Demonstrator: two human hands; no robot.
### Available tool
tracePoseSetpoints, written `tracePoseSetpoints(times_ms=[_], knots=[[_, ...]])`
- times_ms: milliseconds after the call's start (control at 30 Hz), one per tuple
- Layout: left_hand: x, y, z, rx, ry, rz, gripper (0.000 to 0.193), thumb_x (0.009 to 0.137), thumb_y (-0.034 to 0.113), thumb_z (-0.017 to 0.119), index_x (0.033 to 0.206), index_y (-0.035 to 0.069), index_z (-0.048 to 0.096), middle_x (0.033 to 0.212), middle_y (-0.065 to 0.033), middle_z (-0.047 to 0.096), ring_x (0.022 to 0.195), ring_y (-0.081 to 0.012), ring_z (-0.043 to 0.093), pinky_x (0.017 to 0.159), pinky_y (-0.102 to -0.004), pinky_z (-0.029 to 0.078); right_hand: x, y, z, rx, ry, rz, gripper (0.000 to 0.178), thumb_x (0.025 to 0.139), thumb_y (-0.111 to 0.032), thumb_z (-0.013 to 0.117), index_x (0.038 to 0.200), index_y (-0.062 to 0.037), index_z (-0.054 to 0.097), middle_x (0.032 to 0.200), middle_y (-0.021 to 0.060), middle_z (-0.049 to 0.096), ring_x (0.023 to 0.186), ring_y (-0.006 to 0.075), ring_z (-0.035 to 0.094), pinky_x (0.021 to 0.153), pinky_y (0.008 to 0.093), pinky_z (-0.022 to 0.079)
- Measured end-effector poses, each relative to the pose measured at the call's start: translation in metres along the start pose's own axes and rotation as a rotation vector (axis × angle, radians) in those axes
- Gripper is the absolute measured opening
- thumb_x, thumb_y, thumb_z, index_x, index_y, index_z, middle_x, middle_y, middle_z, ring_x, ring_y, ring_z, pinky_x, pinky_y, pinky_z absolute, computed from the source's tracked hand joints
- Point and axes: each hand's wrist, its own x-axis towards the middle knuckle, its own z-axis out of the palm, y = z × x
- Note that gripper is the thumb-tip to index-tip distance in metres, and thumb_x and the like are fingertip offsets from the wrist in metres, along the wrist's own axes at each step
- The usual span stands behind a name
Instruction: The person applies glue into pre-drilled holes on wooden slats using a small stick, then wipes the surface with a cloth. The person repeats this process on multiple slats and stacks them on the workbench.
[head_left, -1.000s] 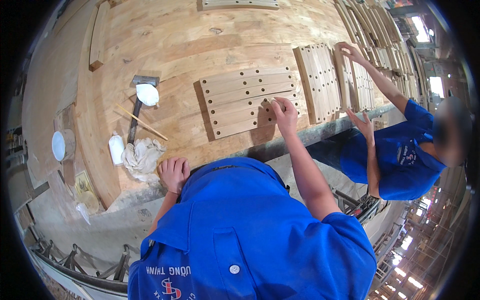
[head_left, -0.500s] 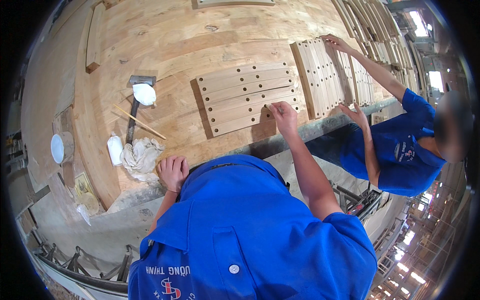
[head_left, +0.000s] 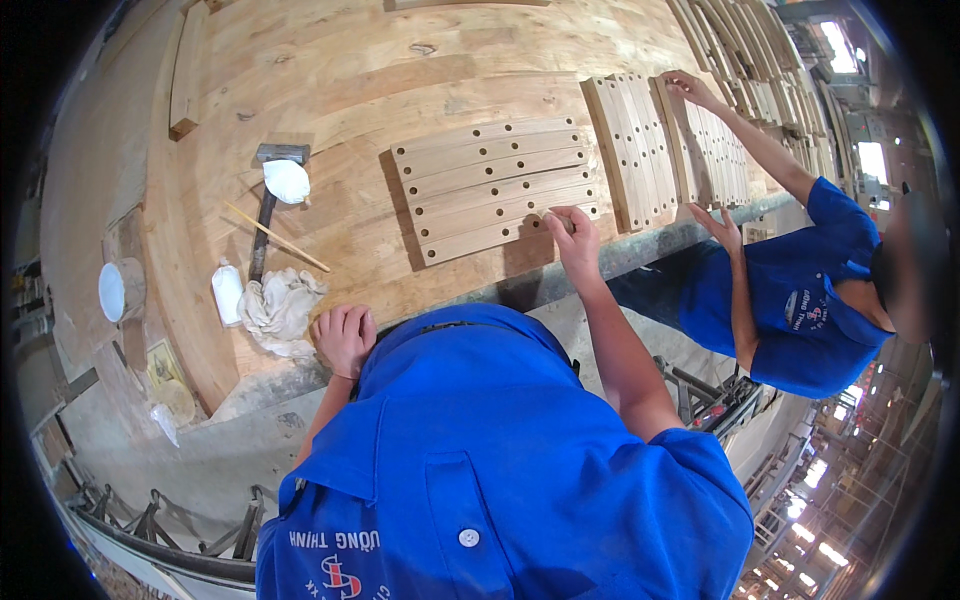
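Several pale wooden slats (head_left: 492,187) with drilled round holes lie side by side on the wooden bench. At the near right end of this set is my right hand (head_left: 575,245). Its thumb and forefinger are pinched together just above the nearest slat, and whatever is between them is too small to make out. My left hand (head_left: 344,338) rests on the bench's near edge, fingers bent loosely over it and holding nothing. Beside it lies a crumpled whitish cloth (head_left: 280,308), with a white plastic bottle (head_left: 228,294) close by.
A hammer (head_left: 264,225) lies left, a white object (head_left: 287,181) over it, near a thin stick (head_left: 277,237). A white cup (head_left: 122,290) stands far left. On the right, a co-worker (head_left: 800,290) reaches over more drilled slats (head_left: 632,150). Stacked wood (head_left: 745,60) lies behind.
My right hand has shifted slightly right along the nearest slat, still pinched. The co-worker's slats have parted, leaving a gap between two groups. My left hand stays at the edge.
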Motion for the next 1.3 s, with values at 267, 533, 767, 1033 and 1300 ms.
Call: tracePoseSetpoints(times_ms=[267,533,767,1033,1300], knots=[[-0.001,-0.002,0.002,0.024,-0.015,0.002,0.006,0.081,0.024,0.067,0.086,0.021,0.066,0.084,0.0014,0.057,0.082,-0.0226,0.054,0.076,-0.0392,0.039,-0.003,0.013,-0.005,-0.160,-0.063,-0.109,0.021,0.088,-0.020,0.072,0.096,-0.0010,0.069,0.079,0.0079,0.068,0.073,0.0124,0.061,0.067,0.0285,0.049],[-0.003,-0.001,0.002,-0.008,0.001,0.010,0.006,0.083,0.024,0.065,0.087,0.020,0.065,0.088,-0.0006,0.058,0.085,-0.0242,0.054,0.076,-0.0401,0.039,-0.007,0.015,0.001,-0.120,-0.015,-0.166,0.013,0.086,-0.012,0.071,0.089,-0.0003,0.066,0.083,0.0138,0.067,0.075,0.0232,0.066,0.070,0.0333,0.051],[0.002,0.007,-0.002,0.006,-0.072,-0.079,0.009,0.086,0.022,0.061,0.091,0.016,0.064,0.089,-0.0028,0.060,0.086,-0.0260,0.054,0.079,-0.0405,0.038,-0.001,0.022,0.001,-0.192,0.014,-0.428,0.009,0.085,-0.007,0.070,0.089,-0.0012,0.065,0.084,0.0162,0.065,0.076,0.0314,0.065,0.069,0.0360,0.051],[0.021,0.034,-0.003,-0.108,-0.033,-0.185,0.009,0.087,0.016,0.060,0.092,0.009,0.063,0.083,-0.0066,0.061,0.082,-0.0270,0.055,0.078,-0.0397,0.038,0.007,0.009,-0.016,0.382,-0.150,0.002,0.017,0.094,-0.009,0.061,0.106,0.0023,0.063,0.082,0.0042,0.062,0.064,0.0134,0.055,0.066,0.0314,0.050],[0.045,0.056,0.032,0.013,0.046,-0.245,0.009,0.088,0.017,0.060,0.090,0.009,0.064,0.084,-0.0062,0.062,0.083,-0.0267,0.057,0.080,-0.0394,0.039,0.082,0.025,-0.051,1.134,-0.117,0.319,0.020,0.095,-0.015,0.061,0.109,-0.0004,0.062,0.080,0.0032,0.059,0.070,0.0103,0.054,0.069,0.0308,0.051]])
